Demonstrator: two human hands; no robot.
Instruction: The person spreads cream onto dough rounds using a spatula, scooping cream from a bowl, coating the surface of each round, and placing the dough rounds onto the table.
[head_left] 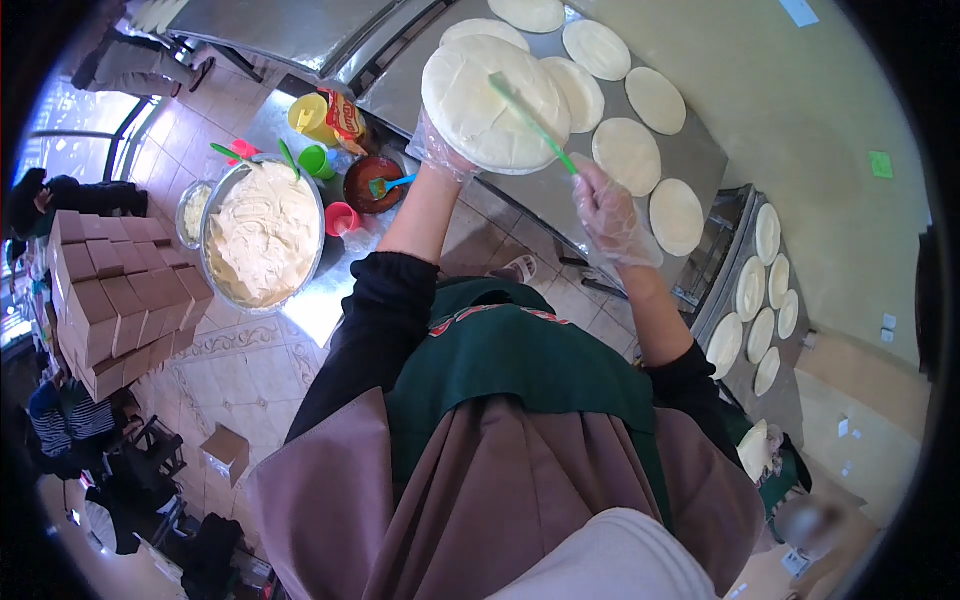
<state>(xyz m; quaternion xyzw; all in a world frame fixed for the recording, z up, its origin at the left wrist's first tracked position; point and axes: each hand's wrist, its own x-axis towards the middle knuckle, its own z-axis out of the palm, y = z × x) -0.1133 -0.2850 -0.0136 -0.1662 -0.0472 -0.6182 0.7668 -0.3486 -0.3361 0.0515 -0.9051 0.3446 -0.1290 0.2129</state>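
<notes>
Smoothing, it seems, the top of the pale round (465,115), the right hand (604,208) grips the green spatula (541,127) while the left hand (440,146) holds the round from below by the metal table (398,92), the next stroke calling for light, level pressure.

Pale rounds (656,101) lie across a metal table (705,160).
A side table (318,300) holds a large bowl (321,232) of creamy mixture (262,232), a sauce bowl (348,192), a yellow container (312,118), a green cup (316,162) and a red cup (342,218).
</notes>
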